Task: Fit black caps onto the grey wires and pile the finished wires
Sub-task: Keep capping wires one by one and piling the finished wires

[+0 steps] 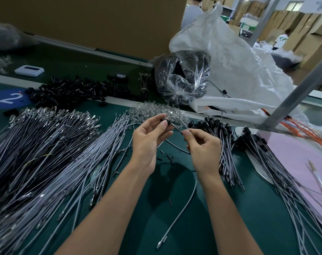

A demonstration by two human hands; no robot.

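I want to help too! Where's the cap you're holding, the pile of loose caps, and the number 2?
held cap (169,122): head view, its black body.
loose caps pile (70,92): head view, heap's middle.
number 2 sticker (10,99): head view, the white digit.

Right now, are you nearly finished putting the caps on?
Not nearly. Piles of capped wires lie done on the right. The left hand pinches a black cap while the right hand holds a grey wire. A big heap of bare wires and loose caps waits.

A black cap (166,120) sits on the grey wire's (186,203) raised end — finished wires (228,155) heaped beside it.
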